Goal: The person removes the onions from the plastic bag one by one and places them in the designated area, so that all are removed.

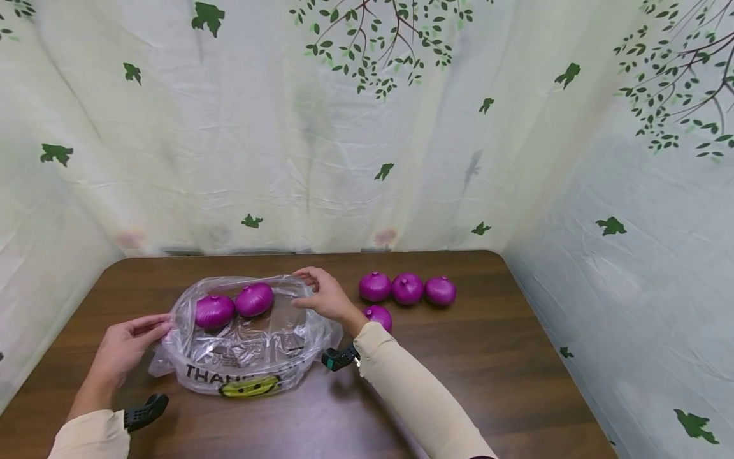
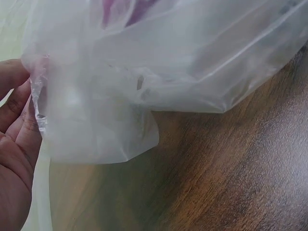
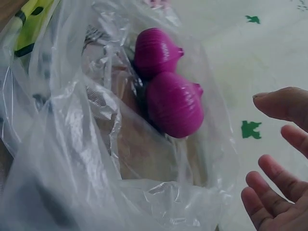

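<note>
A clear plastic bag [image 1: 252,347] [image 2: 144,72] [image 3: 72,144] lies open on the brown table [image 1: 487,357]. It holds two purple onions [image 1: 215,311] [image 1: 254,299], which appear in the right wrist view as one onion [image 3: 156,50] behind another [image 3: 174,103]. My left hand [image 1: 155,328] [image 2: 21,106] touches the bag's left edge with straight fingers. At the bag's right rim hovers my right hand [image 1: 309,290] [image 3: 276,144], fingers relaxed and holding nothing. Several more purple onions lie to its right, three in a row [image 1: 407,288] and one [image 1: 378,317] beside my right wrist.
A leaf-printed cloth backdrop [image 1: 344,159] walls the table at the back and on both sides. Bare wood [image 2: 231,183] stretches along the front and right of the table. Black wrist camera mounts [image 1: 143,411] [image 1: 339,357] sit on both sleeves.
</note>
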A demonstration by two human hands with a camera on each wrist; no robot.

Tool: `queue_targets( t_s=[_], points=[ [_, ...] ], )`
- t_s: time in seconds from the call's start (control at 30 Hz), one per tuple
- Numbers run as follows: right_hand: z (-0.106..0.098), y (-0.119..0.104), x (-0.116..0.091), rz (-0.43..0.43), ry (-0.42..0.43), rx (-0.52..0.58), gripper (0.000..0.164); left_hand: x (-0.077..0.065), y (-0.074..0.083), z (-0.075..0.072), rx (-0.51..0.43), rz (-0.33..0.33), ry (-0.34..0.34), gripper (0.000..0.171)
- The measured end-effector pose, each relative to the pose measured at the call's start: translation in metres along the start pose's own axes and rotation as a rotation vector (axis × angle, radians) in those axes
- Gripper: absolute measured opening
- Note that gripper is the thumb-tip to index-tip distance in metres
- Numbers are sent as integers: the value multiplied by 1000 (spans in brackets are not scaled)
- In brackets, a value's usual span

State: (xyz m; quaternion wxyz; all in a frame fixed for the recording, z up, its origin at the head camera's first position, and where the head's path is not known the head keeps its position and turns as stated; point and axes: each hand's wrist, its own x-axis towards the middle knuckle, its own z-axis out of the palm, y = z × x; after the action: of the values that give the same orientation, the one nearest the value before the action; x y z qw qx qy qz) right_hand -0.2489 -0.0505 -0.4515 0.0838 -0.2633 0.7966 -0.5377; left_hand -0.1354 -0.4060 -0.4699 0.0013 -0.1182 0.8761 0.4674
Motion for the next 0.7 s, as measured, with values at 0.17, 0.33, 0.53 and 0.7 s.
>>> queue_targets(
  t_s=[0.17,0.33,0.53,0.7],
  points=[
    [7,-1,8,-22,-28,-42,53,-1,-1,-2,14,-6,4,60],
    [15,4,15,-27,-55,-101,52,0,-3,-1,-12,29,2,57],
    [24,10,18,-15,-124,-158,55,-3,-5,4,-20,25,17,57],
    [29,11,20,-9,-135,-170,56,-1,-4,5,-4,22,18,58]
  ],
)
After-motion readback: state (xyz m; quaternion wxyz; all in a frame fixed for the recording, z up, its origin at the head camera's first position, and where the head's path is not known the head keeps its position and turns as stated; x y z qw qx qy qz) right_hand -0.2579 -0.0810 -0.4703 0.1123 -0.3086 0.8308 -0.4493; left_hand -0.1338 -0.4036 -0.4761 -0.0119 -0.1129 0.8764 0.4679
